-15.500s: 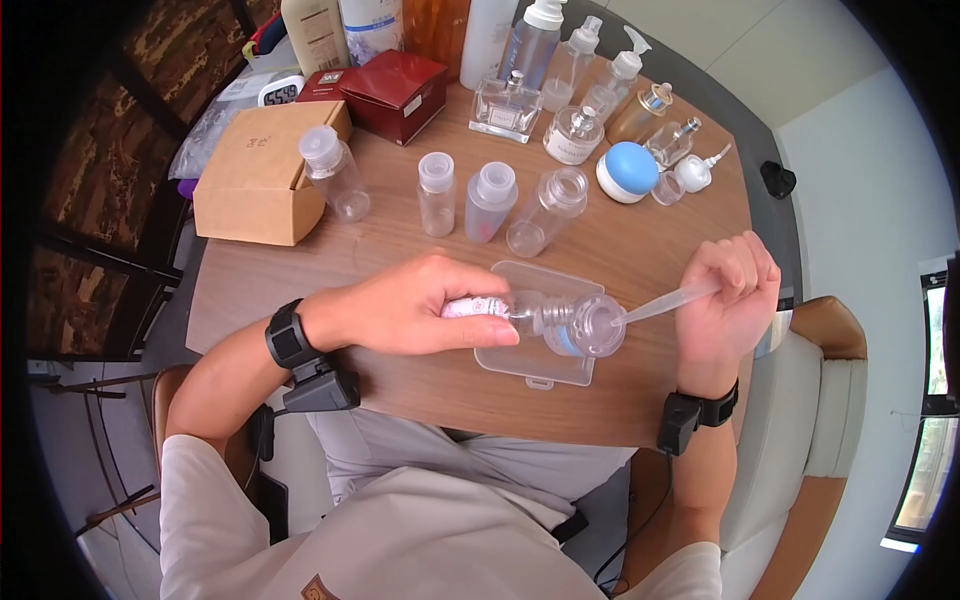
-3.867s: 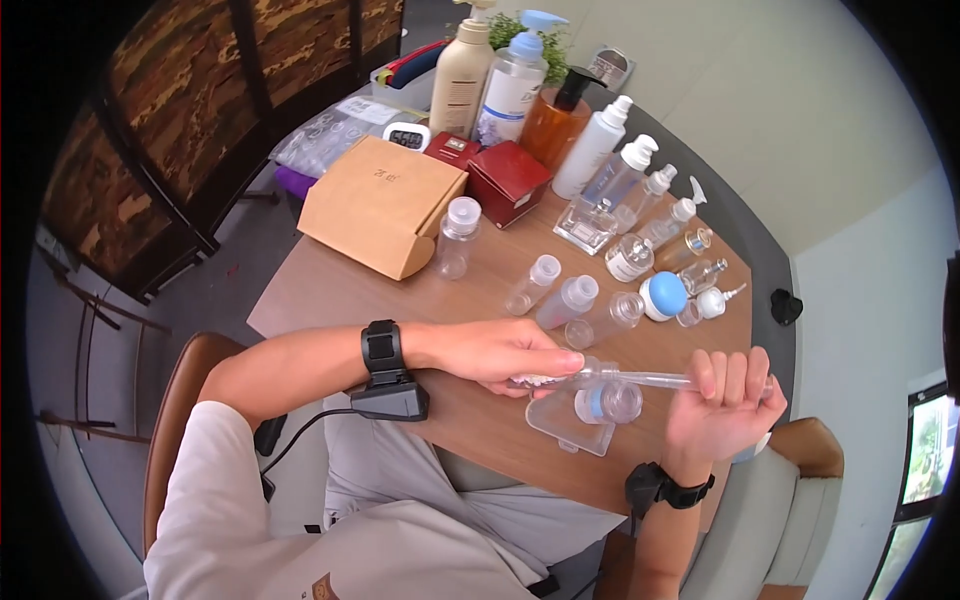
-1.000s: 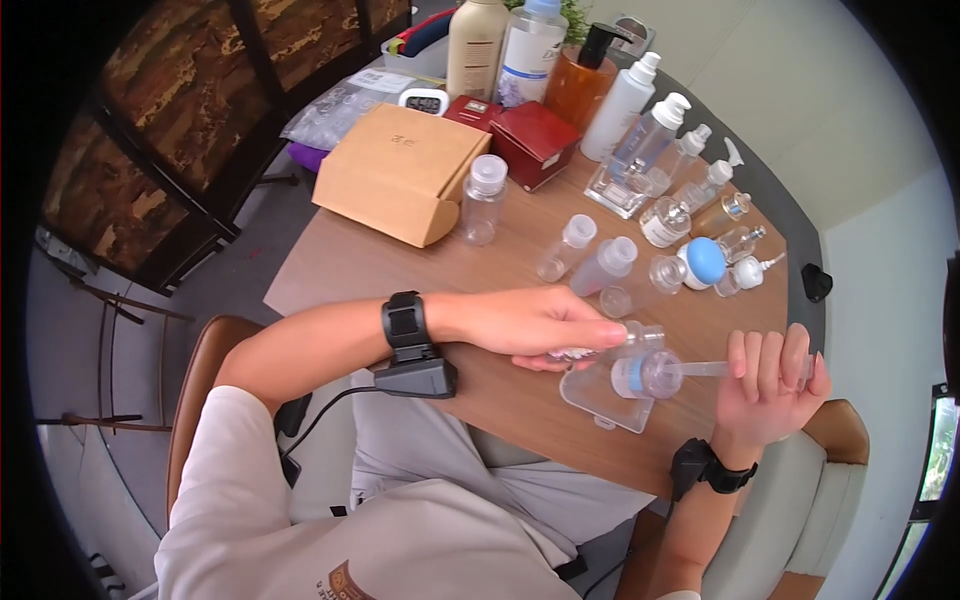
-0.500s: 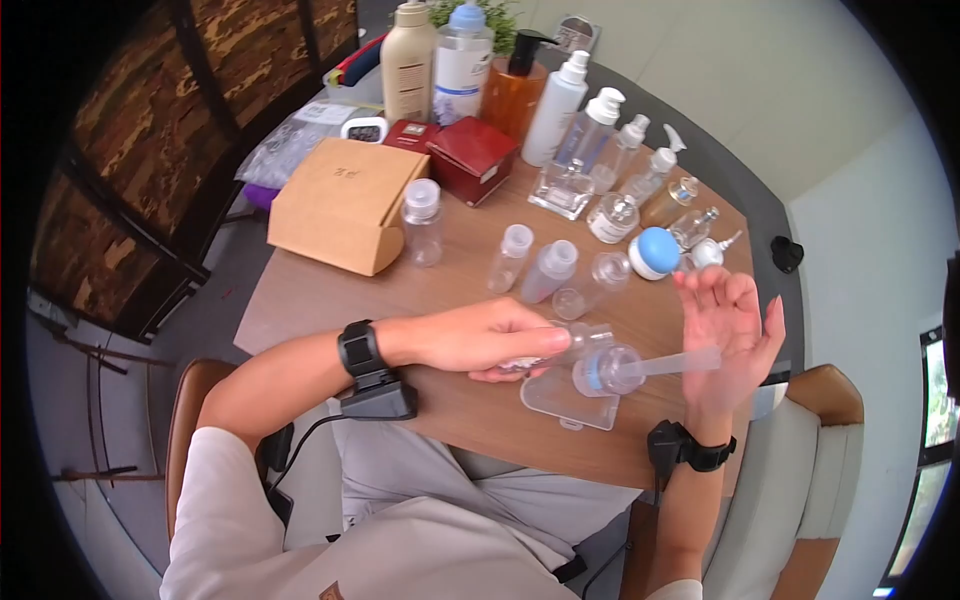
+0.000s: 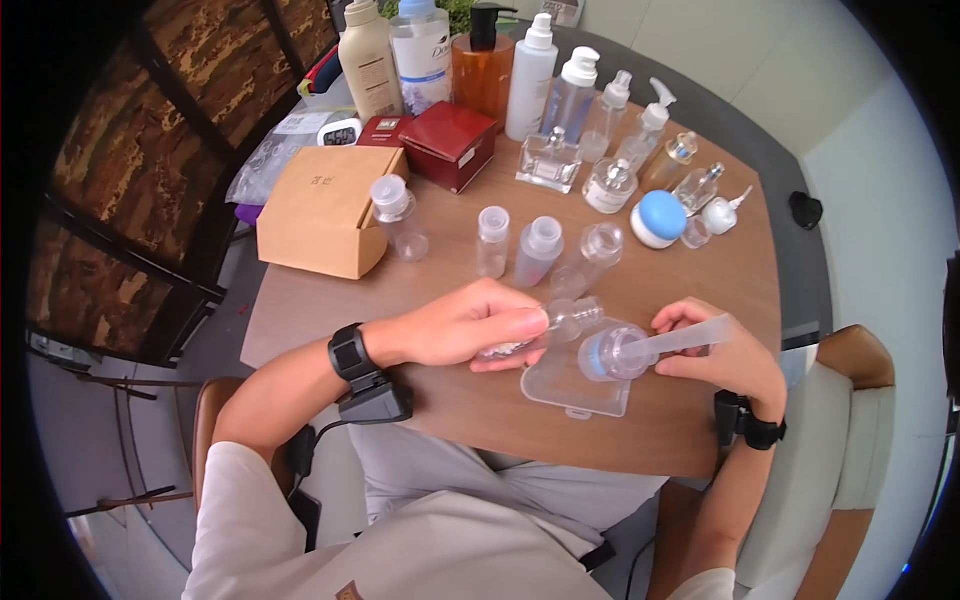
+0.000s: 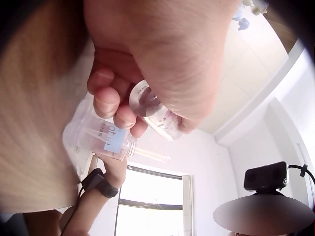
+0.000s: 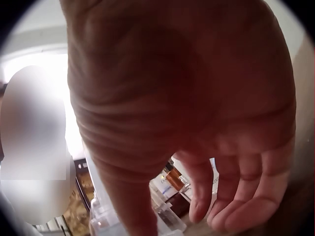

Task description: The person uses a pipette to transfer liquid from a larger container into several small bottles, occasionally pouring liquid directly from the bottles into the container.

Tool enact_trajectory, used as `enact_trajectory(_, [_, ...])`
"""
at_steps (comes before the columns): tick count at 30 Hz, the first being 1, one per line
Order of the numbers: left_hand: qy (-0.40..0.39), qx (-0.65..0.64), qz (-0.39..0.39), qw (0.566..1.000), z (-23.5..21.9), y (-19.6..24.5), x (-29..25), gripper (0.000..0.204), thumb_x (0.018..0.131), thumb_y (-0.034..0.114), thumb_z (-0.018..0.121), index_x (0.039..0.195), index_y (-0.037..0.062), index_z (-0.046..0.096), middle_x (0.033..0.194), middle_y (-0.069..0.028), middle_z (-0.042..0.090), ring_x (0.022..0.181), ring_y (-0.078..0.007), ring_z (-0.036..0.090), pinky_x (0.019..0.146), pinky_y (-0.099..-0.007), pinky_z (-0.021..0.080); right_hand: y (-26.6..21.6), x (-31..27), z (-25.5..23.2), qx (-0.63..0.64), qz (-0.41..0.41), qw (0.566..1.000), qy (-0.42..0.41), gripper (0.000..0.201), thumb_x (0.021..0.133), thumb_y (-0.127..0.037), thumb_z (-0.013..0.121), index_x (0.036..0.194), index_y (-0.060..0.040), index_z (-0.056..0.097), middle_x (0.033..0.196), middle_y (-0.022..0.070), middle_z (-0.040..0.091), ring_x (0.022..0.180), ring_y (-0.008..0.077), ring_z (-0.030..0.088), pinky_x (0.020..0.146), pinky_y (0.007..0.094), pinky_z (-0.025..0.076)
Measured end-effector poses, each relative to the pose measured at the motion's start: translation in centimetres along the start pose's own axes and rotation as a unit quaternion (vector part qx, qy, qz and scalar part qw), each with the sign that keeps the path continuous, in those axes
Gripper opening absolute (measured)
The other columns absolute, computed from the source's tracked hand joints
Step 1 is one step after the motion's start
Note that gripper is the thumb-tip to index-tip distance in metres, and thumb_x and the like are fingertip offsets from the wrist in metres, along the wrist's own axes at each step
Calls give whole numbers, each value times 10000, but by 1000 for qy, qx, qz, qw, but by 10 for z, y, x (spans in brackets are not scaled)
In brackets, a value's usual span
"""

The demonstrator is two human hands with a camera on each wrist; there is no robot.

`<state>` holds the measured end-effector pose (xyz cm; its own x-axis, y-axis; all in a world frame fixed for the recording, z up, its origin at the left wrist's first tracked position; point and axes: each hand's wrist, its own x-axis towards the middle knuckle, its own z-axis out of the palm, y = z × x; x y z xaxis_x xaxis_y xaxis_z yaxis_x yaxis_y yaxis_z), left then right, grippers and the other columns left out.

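My left hand [image 5: 465, 325] grips a small clear bottle [image 5: 572, 318], laid over sideways with its open threaded neck pointing right. In the left wrist view this bottle's round base [image 6: 144, 100] shows between thumb and fingers. Just right of it, a clear jar-like bottle [image 5: 600, 358] with a blue-and-white label stands on a transparent plastic case [image 5: 560, 393]. A translucent plastic dropper [image 5: 690, 340] leans out of its mouth to the right. My right hand [image 5: 735, 362] is beside that bottle, behind the dropper, fingers loosely bent; the right wrist view shows a gap between thumb and fingers.
Clear bottles [image 5: 540, 250] stand in a row beyond the hands, another [image 5: 400, 220] beside a cardboard box [image 5: 325, 210]. Red boxes [image 5: 450, 145], pump bottles [image 5: 532, 80], perfume bottles [image 5: 550, 160] and a blue-lidded jar [image 5: 660, 218] fill the table's far side.
My right hand has let go of the dropper's outer end and come down beside the labelled bottle. The dropper stays leaning in it. My left hand still holds the small bottle.
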<state>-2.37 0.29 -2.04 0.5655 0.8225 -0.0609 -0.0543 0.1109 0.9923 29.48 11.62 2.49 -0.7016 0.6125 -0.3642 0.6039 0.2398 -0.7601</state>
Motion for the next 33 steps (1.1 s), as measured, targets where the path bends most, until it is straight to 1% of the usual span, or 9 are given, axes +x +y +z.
enact_trajectory(3, [-16, 1, 13, 1000, -2, -2, 0, 465, 1069, 372, 407, 878, 6, 621, 607, 16, 491, 509, -46, 420, 486, -225, 334, -13, 0, 9, -73, -43, 996, 16, 330, 754, -153, 823, 1026, -58, 661, 940, 7, 657, 773, 67, 576, 656, 245, 475])
enact_trajectory(10, [-27, -18, 36, 999, 0, -1, 2, 397, 1058, 346, 439, 1074, 1, 637, 618, 13, 494, 529, -54, 413, 517, -229, 331, 4, 6, 13, -60, -71, 993, 74, 196, 813, -145, 763, 956, -41, 679, 790, 0, 663, 708, 72, 566, 642, 244, 467])
enact_trajectory(14, [-26, -56, 55, 997, -1, -2, 1, 373, 1036, 337, 476, 1197, 14, 571, 699, -34, 585, 590, -86, 508, 583, -248, 401, 8, 9, 3, -11, -48, 997, 58, 181, 863, -108, 702, 1007, -15, 645, 874, 2, 675, 773, 66, 586, 683, 233, 479])
enact_trajectory(17, [13, -80, 64, 995, 7, 0, 2, 570, 918, 497, 591, 1166, -14, 548, 708, -115, 601, 574, -177, 529, 614, -300, 437, 19, 16, 2, 98, -81, 989, 76, 128, 849, -128, 701, 922, -51, 630, 788, -50, 598, 724, 25, 532, 634, 203, 426])
enact_trajectory(21, [15, -76, 58, 995, 0, -4, 2, 561, 874, 508, 634, 1117, 6, 573, 810, -142, 624, 699, -211, 582, 678, -321, 458, 28, 20, -2, 157, -67, 982, 83, 148, 935, -208, 621, 946, -61, 607, 827, -32, 590, 682, 28, 508, 578, 196, 404])
enact_trajectory(22, [-12, -69, 94, 993, -6, -6, 3, 505, 885, 436, 662, 1152, 15, 586, 940, -135, 637, 848, -201, 603, 763, -324, 476, 30, 20, -7, 168, -69, 982, 50, 276, 980, -280, 581, 1068, -20, 604, 861, -26, 591, 719, 34, 512, 626, 187, 432])
enact_trajectory(23, [-40, -62, 130, 989, -10, -8, 4, 458, 896, 365, 690, 1187, 24, 599, 1070, -128, 649, 996, -191, 624, 849, -327, 494, 32, 21, -7, 172, -67, 981, 55, 276, 980, -280, 581, 1068, -20, 604, 861, -26, 591, 719, 34, 512, 626, 187, 432])
enact_trajectory(26, [-24, -25, 130, 991, -15, -13, 2, 485, 836, 328, 776, 1181, 23, 624, 1139, -117, 632, 1049, -182, 604, 887, -337, 490, 34, 25, -2, 295, -70, 949, 87, 263, 1001, -317, 564, 1020, -57, 604, 815, -32, 537, 708, 39, 487, 601, 192, 415])
enact_trajectory(33, [-55, -46, 79, 994, -11, -11, 4, 510, 776, 128, 836, 1225, 17, 621, 1151, -139, 664, 1024, -190, 637, 909, -352, 507, 43, 33, -1, 356, -101, 922, 116, 295, 994, -375, 573, 915, -91, 567, 786, -32, 505, 681, 44, 456, 591, 200, 403])
